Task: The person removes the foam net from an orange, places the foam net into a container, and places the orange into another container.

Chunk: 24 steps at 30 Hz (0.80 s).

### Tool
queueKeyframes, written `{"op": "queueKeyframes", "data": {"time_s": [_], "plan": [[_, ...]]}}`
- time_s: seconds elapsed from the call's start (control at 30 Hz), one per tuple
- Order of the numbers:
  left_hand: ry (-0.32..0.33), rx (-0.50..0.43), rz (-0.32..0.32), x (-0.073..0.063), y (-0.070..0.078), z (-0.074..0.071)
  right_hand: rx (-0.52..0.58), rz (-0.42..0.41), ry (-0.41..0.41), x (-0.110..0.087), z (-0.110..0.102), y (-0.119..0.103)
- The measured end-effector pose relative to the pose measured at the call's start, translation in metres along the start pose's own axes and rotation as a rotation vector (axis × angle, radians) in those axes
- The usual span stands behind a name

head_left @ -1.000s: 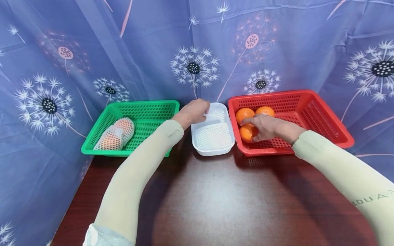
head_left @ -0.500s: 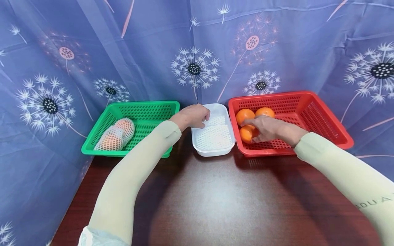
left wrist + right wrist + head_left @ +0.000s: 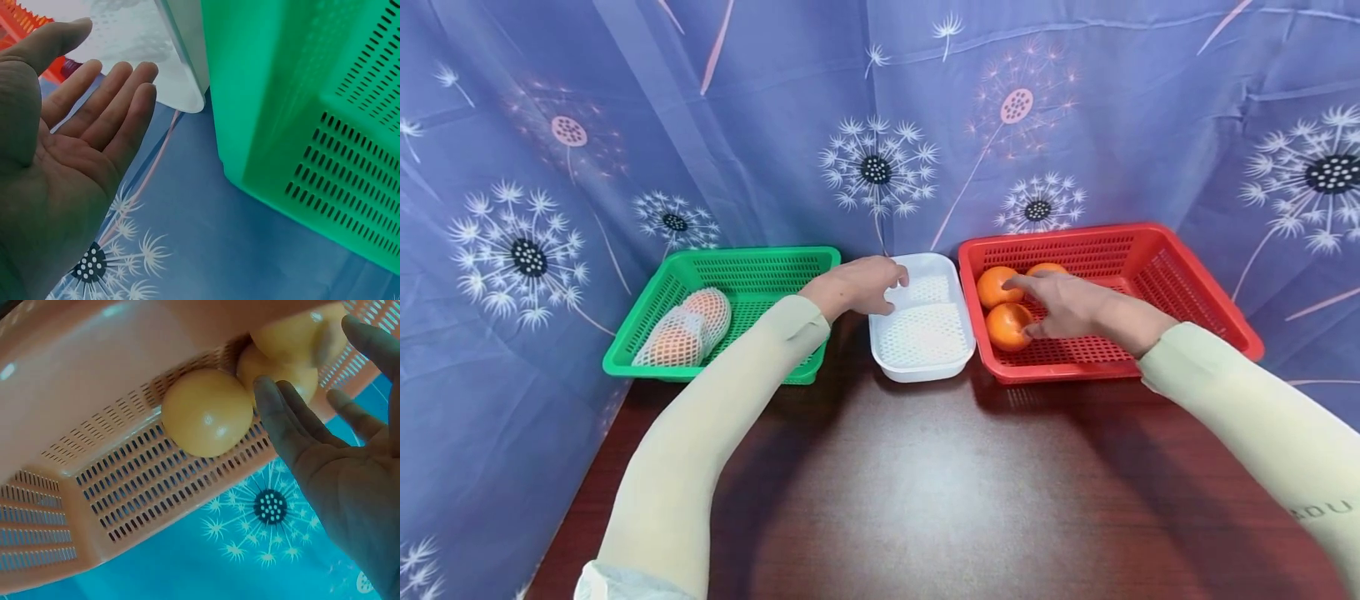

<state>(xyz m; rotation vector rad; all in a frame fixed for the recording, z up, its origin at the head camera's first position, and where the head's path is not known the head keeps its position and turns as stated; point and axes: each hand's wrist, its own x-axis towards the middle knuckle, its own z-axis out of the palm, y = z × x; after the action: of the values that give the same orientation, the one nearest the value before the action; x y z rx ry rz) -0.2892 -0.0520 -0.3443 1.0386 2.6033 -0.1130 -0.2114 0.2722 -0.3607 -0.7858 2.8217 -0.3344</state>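
Note:
My right hand [image 3: 1063, 307] reaches over the red basket [image 3: 1183, 287], fingers spread and holding nothing. Its fingertips and thumb sit right beside the front orange [image 3: 1009, 326]. A second orange [image 3: 997, 287] lies behind that one, and a third orange [image 3: 1047, 268] is partly hidden by the hand. In the right wrist view the fingers [image 3: 275, 409] stand loosely apart near the fruit. My left hand [image 3: 861, 286] hovers at the left side of the white tray [image 3: 922, 367]; the left wrist view shows its palm bare and fingers [image 3: 134, 115] relaxed.
A green basket [image 3: 760, 283] on the left holds two round fruits in white foam nets [image 3: 681, 333]. The white tray stands between both baskets on the dark wooden table [image 3: 917, 492]. A blue dandelion-print curtain [image 3: 752, 125] hangs right behind.
My right hand has drawn back to the right with its fingers spreading, so the front orange shows more fully. My left hand has shifted slightly left over the tray's edge.

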Motion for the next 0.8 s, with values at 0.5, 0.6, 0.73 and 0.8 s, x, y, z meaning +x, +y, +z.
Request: {"op": "queueKeyframes", "data": {"time_s": [0.5,0.6,0.73,0.8], "plan": [[0.071,-0.121,0.04,-0.027,-0.013,-0.008,0.056,-0.062,0.22,-0.014,-0.006,-0.017],[0.102,-0.167,0.022,-0.037,-0.016,-0.009,0.069,-0.082,0.253,-0.015,-0.006,-0.024],[0.173,-0.198,0.03,-0.049,-0.019,-0.009,0.067,-0.111,0.283,-0.014,-0.006,-0.032],[0.207,-0.211,0.031,-0.054,-0.021,-0.009,0.068,-0.128,0.302,-0.014,-0.006,-0.037]]}}
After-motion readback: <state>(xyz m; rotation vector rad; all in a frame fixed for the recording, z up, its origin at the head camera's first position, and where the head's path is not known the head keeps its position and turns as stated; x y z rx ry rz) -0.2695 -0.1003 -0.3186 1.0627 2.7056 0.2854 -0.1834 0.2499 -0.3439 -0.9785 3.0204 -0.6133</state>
